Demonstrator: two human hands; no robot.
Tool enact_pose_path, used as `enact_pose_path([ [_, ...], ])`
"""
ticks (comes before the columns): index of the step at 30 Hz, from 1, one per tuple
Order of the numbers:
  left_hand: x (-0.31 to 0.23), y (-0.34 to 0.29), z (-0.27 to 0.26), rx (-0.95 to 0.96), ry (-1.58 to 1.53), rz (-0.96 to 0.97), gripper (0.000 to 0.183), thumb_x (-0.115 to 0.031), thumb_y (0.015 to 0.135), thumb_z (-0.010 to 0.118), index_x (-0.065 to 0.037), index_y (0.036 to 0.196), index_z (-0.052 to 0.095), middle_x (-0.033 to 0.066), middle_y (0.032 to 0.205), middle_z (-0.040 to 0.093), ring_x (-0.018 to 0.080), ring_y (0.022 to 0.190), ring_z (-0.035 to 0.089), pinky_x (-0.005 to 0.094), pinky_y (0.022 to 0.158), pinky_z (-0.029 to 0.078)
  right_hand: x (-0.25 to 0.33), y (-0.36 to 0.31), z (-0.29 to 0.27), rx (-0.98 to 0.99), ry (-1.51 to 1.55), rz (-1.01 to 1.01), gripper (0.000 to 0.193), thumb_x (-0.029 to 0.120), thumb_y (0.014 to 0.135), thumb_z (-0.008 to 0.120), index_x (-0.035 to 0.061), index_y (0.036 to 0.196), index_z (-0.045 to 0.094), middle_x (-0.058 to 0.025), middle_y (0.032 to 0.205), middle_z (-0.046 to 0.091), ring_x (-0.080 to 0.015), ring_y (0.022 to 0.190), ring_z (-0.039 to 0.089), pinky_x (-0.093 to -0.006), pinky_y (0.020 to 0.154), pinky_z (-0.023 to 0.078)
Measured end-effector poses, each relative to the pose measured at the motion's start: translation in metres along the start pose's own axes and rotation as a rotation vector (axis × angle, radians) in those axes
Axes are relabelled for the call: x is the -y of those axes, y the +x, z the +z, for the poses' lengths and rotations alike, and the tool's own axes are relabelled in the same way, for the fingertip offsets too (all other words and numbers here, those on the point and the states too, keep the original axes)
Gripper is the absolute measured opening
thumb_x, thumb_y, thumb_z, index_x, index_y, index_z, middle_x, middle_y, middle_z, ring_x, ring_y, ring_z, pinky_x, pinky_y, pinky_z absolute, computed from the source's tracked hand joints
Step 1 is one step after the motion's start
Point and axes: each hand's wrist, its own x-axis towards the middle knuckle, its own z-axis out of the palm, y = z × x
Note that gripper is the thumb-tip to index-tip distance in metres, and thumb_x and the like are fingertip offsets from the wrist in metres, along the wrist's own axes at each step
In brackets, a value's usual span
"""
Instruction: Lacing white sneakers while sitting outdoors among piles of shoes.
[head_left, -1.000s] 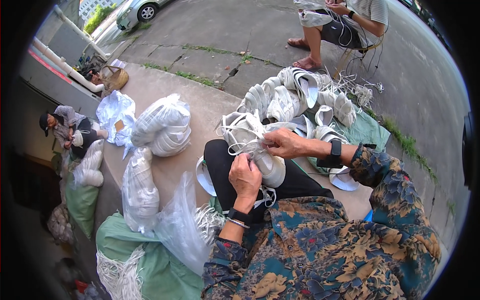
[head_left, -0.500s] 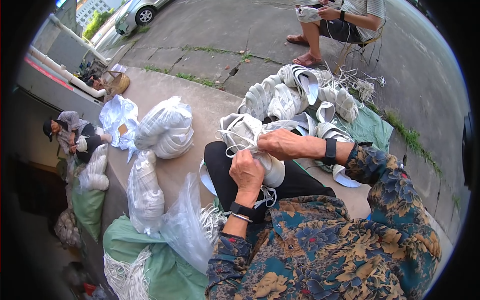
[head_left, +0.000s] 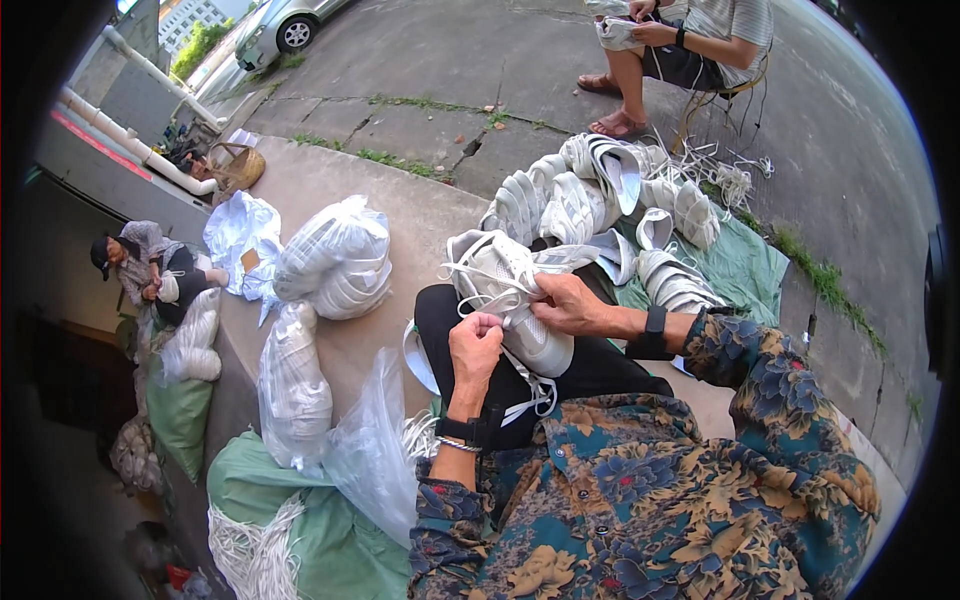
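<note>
A white sneaker (head_left: 500,285) rests on my lap over black trousers. My right hand (head_left: 568,303) grips its upper side, fingers on the lace area. My left hand (head_left: 476,343) pinches a white shoelace (head_left: 470,278) near the shoe's lower side. Loose lace ends (head_left: 535,393) hang down beside my knee. A black band sits on each wrist.
A pile of white sneakers (head_left: 610,205) lies on a green sheet (head_left: 745,268) ahead. Clear bags of white shoes (head_left: 335,260) stand at left. A seated person (head_left: 680,40) works on a shoe at the top, another person (head_left: 150,270) crouches at far left. A car (head_left: 285,25) is parked beyond.
My left hand has shifted slightly along the lace and the shoe has turned a little on my lap. The view has moved closer to the pile.
</note>
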Motion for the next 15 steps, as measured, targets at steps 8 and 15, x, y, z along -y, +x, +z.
enact_pose_path([
  [8, 0.003, -0.018, 0.025, -0.356, 0.178, 0.259, 0.014, 0.000, 0.070, 0.060, -0.001, 0.083, 0.053, 0.0089, 0.068, 0.060, 0.0183, 0.060, 0.060, 0.0298, 0.059, 0.048, 0.000, -0.003, -0.003, -0.078, -0.077, -0.117, 0.015, 0.005, 0.072, 0.061, -0.0004, 0.075, 0.047, -0.0149, 0.069, 0.051, -0.0295, 0.065, 0.053, -0.0366, 0.059, 0.042],
  [15, -0.002, -0.013, 0.028, -0.413, 0.377, 0.319, 0.011, -0.001, 0.069, 0.060, 0.000, 0.078, 0.054, 0.0090, 0.064, 0.059, 0.0188, 0.058, 0.059, 0.0301, 0.058, 0.047, 0.004, 0.016, -0.018, 0.208, -0.486, -0.440, 0.015, 0.008, 0.066, 0.061, 0.0015, 0.072, 0.049, -0.0131, 0.072, 0.054, -0.0304, 0.070, 0.057, -0.0389, 0.063, 0.046],
])
